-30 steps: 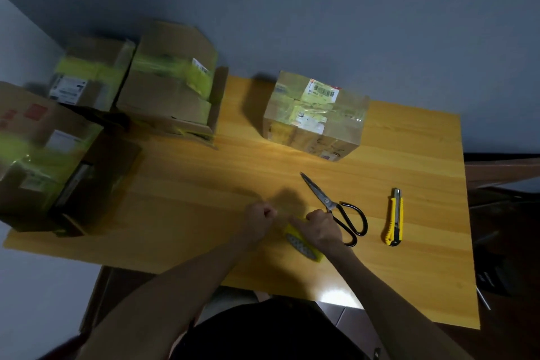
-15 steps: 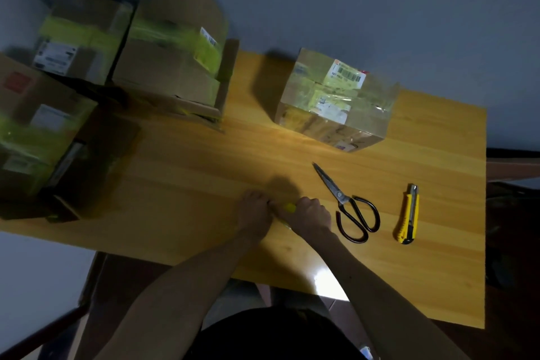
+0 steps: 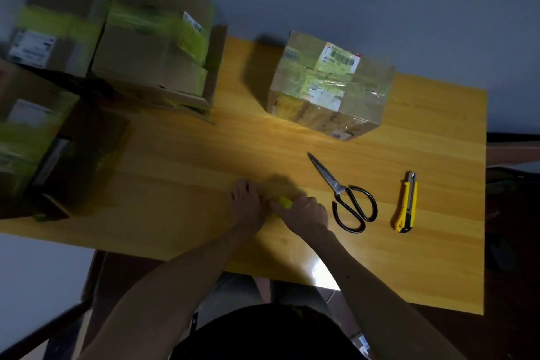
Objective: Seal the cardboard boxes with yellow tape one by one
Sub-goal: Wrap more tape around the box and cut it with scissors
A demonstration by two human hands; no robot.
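Observation:
A yellow tape roll (image 3: 285,201) lies low on the wooden table (image 3: 175,172), with only a small yellow sliver showing between my hands. My right hand (image 3: 305,213) grips it from the right. My left hand (image 3: 245,202) has its fingers curled against the roll's left side; what they pinch is hidden. A cardboard box (image 3: 330,88) with labels and shiny tape stands at the back centre, well beyond both hands. At the left stand three boxes with yellow tape bands: one at the back (image 3: 155,47), one in the far corner (image 3: 55,35), one nearer (image 3: 26,131).
Black-handled scissors (image 3: 344,196) lie just right of my right hand, blades pointing away. A yellow utility knife (image 3: 406,204) lies further right. The table's front edge runs just below my wrists, and its right edge is beyond the knife.
My hands have drawn together over the tape roll, which showed under my right hand a second ago and is now almost covered. My head has tilted, shifting the view.

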